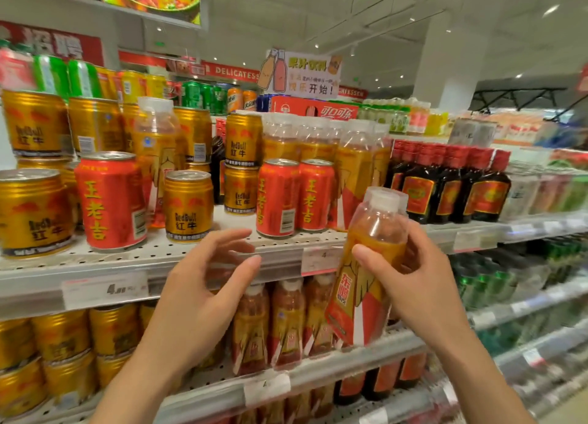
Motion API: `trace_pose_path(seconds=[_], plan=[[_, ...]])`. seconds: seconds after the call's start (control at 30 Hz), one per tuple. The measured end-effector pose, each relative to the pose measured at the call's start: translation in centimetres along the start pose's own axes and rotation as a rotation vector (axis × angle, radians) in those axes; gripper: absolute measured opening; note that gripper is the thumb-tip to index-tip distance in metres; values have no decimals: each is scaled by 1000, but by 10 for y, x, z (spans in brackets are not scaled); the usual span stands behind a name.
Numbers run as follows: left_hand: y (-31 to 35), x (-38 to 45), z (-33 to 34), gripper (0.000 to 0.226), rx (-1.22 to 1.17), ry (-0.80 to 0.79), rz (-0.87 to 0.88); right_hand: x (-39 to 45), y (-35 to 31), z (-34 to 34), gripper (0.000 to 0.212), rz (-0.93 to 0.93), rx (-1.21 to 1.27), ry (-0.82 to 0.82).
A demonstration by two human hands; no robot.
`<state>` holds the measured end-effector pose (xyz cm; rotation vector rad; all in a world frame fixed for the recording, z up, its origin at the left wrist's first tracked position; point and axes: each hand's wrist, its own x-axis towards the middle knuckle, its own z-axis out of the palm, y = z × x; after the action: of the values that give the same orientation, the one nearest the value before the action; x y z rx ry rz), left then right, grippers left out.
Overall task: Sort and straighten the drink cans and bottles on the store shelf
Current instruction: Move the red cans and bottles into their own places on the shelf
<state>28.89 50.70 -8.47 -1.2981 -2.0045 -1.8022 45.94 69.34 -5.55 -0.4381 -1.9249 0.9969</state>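
Right in front of the shelf [152, 258], right hand [410, 283] grips a tilted orange drink bottle [366, 280]; left hand [203, 283] hovers open, holding nothing.

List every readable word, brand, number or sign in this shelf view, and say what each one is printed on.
"RedBull 红牛": gold can
"王老吉": red can
"东鹏": label of the bottle held in the right hand
"可口可乐": red carton
"DELICATESS", cut off: red banner
"招聘": red sign
"开始!": paper sign; its other lines are blurred
"4": shelf price tag; the rest is unreadable
Dark bottle labels: too blurred
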Motion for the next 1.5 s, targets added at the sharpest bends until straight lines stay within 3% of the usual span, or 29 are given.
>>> trace_pose_path(seconds=[0.1, 0.3, 0.43, 0.57, 0.67, 0.9, 1.0, 1.33, 1.4, 1.5], plan=[[8, 22, 21, 33, 148, 12, 97, 29, 7, -20, 49, -31, -15, 46], [24, 75, 70, 47, 531, 203, 275, 103, 28, -61, 57, -167, -9, 88], [30, 109, 95, 48, 808, 234, 299, 153, 46, -73, 69, -236, -40, 68], [26, 123, 106, 48, 932, 203, 281, 187, 66, -64, 64, -273, -43, 29], [17, 124, 110, 50, 1032, 221, 321, 196, 85, -49, 76, -247, -41, 0], [10, 125, 115, 47, 1029, 294, 381, 191, 103, -40, 85, -286, -245, 6], [7, 126, 116, 47, 1015, 306, 387, 185, 109, -43, 83, -276, -214, 9], [10, 124, 107, 48, 947, 212, 410, 177, 106, -52, 80, -202, -237, -73], [11, 122, 98, 46, 850, 177, 420, 173, 100, -57, 77, -251, -258, 7], [11, 118, 80, 46, 716, 216, 392, 162, 80, -55, 59, -488, -279, 162]])
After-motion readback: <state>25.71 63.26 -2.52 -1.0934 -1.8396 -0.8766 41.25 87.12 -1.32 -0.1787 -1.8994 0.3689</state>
